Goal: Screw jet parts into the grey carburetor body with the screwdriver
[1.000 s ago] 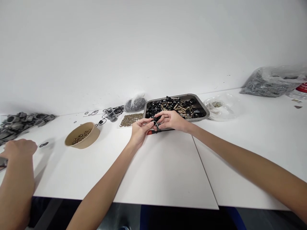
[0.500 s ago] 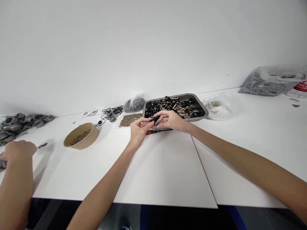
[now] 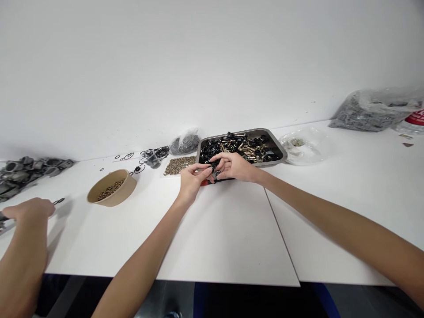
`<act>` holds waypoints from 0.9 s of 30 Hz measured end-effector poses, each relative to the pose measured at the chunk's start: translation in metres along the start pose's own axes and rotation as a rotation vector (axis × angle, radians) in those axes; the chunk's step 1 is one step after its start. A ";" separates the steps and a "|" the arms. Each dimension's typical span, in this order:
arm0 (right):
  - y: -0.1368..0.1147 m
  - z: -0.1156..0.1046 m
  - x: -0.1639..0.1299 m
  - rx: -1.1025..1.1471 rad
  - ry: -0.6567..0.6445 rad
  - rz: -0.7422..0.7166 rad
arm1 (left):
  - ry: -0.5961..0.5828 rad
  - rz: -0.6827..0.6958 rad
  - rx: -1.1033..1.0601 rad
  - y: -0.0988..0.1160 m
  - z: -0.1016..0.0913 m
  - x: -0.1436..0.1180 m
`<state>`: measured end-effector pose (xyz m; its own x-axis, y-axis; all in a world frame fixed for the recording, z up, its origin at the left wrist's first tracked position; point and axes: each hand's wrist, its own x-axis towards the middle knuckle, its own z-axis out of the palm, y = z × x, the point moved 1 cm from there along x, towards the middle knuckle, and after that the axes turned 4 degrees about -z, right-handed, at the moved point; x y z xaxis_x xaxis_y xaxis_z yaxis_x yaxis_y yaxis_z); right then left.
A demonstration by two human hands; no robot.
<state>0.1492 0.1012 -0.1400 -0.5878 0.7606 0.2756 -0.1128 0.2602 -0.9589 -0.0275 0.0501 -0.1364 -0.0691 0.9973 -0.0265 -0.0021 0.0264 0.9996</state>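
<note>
My left hand and my right hand meet in front of the metal tray. Between their fingertips is a small dark part with a grey ring-shaped end; both hands pinch it, and fingers hide much of it. Heaped in the tray are black fittings and brass-coloured screws. Under my hands lies a tool with a red end, mostly covered. Left of the tray, small brass pieces are spread on a white sheet.
A paper bowl holds brass pieces. Behind it lie black rubber rings, a small clear cup and a bag of dark pieces. Grey fittings and another person's hand are leftmost. Plastic bags stand right.
My fingers have shifted slightly around the small part, whose grey end is turned a little. The other person's hand at the left has moved a little to the right and down.
</note>
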 end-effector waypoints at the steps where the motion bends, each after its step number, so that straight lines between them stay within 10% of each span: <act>1: 0.001 0.000 0.000 0.005 0.001 -0.004 | -0.001 -0.008 -0.008 -0.001 0.000 0.000; 27: -0.005 0.000 -0.002 0.033 0.106 0.070 | -0.130 -0.204 -0.044 0.009 -0.009 0.006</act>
<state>0.1509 0.0980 -0.1363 -0.5077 0.8352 0.2115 -0.1013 0.1859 -0.9773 -0.0372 0.0554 -0.1271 0.0662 0.9722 -0.2244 -0.0462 0.2276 0.9727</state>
